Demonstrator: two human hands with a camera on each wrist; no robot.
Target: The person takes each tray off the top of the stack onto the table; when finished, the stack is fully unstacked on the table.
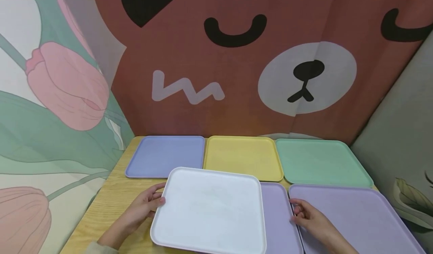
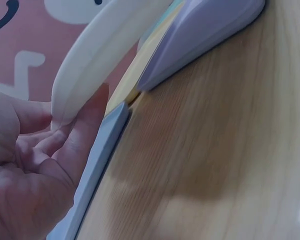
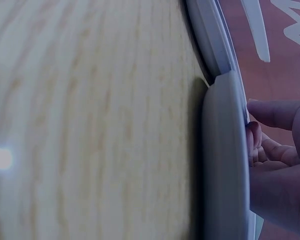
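Observation:
A white tray (image 1: 209, 212) is raised above the table, slightly tilted. My left hand (image 1: 143, 205) grips its left edge, thumb on top and fingers beneath. The left wrist view shows the white tray's rim (image 2: 82, 75) pinched there, apart from the wood. Partly under the white tray lies a purple tray (image 1: 279, 209). A second purple tray (image 1: 358, 216) is to its right. Over the seam between these two is my right hand (image 1: 312, 222), fingers loosely bent. In the right wrist view its fingertips are by a tray rim (image 3: 222, 160); I see nothing held.
Along the back of the wooden table (image 1: 101, 209) lie a blue tray (image 1: 167, 156), a yellow tray (image 1: 243, 158) and a green tray (image 1: 323, 161), side by side. Behind them hangs a brown cloth with a bear face (image 1: 236, 69). A floral curtain (image 1: 67, 84) borders the left.

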